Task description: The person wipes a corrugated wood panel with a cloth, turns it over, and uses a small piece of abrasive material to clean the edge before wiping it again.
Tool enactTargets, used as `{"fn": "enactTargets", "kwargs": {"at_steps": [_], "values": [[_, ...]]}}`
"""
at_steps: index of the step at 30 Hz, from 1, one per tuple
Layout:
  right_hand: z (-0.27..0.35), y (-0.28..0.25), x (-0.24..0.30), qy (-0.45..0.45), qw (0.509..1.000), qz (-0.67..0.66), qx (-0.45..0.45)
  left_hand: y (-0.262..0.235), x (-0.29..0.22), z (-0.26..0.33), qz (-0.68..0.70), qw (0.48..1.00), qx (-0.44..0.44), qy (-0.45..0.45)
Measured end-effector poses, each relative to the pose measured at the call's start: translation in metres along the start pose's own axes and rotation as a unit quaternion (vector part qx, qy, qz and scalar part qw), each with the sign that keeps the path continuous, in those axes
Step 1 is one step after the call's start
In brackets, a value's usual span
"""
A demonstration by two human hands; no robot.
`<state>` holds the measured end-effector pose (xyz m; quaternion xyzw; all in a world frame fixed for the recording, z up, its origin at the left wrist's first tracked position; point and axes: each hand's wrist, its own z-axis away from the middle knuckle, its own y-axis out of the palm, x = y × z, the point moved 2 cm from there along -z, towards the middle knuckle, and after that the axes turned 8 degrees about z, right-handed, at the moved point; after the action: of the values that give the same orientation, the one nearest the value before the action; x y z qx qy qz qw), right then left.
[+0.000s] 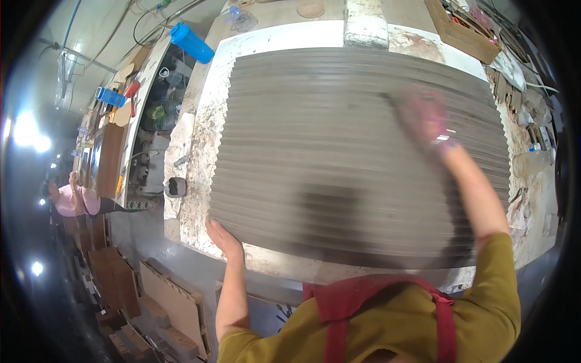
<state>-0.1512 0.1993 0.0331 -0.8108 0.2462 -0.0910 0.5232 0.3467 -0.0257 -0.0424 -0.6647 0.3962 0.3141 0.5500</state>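
Note:
A large grey-brown ribbed panel (339, 133) with long parallel grooves lies flat on a stained white board. My bare left hand (224, 238) rests at its near left corner, with fingers stretched out along the edge. My right hand (425, 115), in a pink glove, is over the upper right part of the panel. Motion smears its fingers, and a dark streak shows beside them; whether it holds anything I cannot make out. The shadow of my head falls on the panel's near half.
On the left edge of the worktable (196, 91) sits a small dark cup (175, 187). A blue container (191, 42) stands at the far left. At the far right is a wooden tool box (466, 33). A person in pink (78, 199) is at the left, beyond stacked boards (172, 299).

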Motion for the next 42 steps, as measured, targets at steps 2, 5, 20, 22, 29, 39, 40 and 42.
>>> {"fn": "enactTargets", "kwargs": {"at_steps": [2, 5, 20, 22, 29, 39, 40, 42], "values": [[-0.051, 0.007, 0.09, -0.063, 0.987, -0.137, -0.047, -0.002, 0.0, -0.001, -0.015, 1.0, -0.008, 0.002], [-0.129, 0.021, 0.19, -0.087, 0.974, -0.211, 0.017, -0.003, -0.005, -0.005, -0.029, 0.999, -0.006, 0.015], [0.045, 0.049, -0.264, 0.336, 0.92, 0.151, 0.134, 0.002, -0.002, -0.004, 0.002, 1.0, 0.019, -0.012], [0.046, 0.04, -0.282, 0.357, 0.923, 0.11, 0.097, 0.005, 0.002, -0.007, 0.005, 1.0, 0.0, -0.016], [-0.114, 0.032, 0.052, 0.133, 0.954, -0.214, 0.166, -0.011, 0.047, -0.006, 0.129, 0.986, -0.018, -0.103], [-0.005, 0.052, -0.206, 0.225, 0.97, 0.092, -0.01, -0.006, 0.035, -0.008, 0.105, 0.993, 0.04, -0.024], [0.026, 0.025, -0.249, 0.282, 0.95, 0.132, -0.028, -0.001, 0.029, -0.007, 0.112, 0.992, 0.044, -0.028], [0.074, -0.009, -0.326, 0.406, 0.882, 0.197, 0.137, 0.016, 0.016, -0.008, 0.13, 0.989, 0.059, -0.033]]}}
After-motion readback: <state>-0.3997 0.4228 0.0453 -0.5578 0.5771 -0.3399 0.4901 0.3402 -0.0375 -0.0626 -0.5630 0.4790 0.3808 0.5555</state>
